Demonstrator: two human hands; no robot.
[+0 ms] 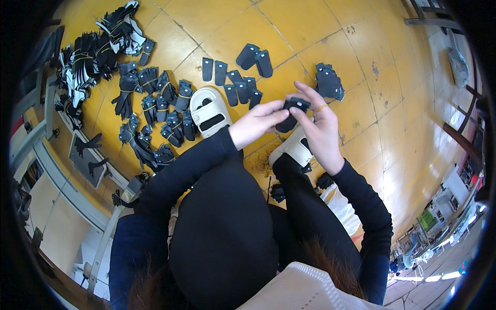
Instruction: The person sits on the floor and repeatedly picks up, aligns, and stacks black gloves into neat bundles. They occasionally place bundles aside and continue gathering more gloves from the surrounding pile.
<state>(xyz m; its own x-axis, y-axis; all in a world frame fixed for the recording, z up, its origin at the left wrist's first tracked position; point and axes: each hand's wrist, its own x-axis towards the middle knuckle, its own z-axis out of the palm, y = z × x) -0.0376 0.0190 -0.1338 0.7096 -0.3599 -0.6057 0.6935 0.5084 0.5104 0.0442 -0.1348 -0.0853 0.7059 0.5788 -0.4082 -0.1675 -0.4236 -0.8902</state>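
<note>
Between my two hands, above the floor and near my feet, is a small black fabric piece with a small white label at its top. My left hand pinches its left edge with thumb and fingertips. On the other side, my right hand has its thumb pressed on the piece, with fingers raised behind it. A thin yellow band circles one right-hand finger. Beyond my hands, several similar labelled black pieces lie loose on the floor. A fanned stack of black pieces sits to the right.
Banded black bundles cover the floor at left, with black-and-white bundles farther back. My white slippers stand on the yellow tiled floor. Yellow rubber bands lie between them. A metal frame runs along the left; a plastic bag lies right.
</note>
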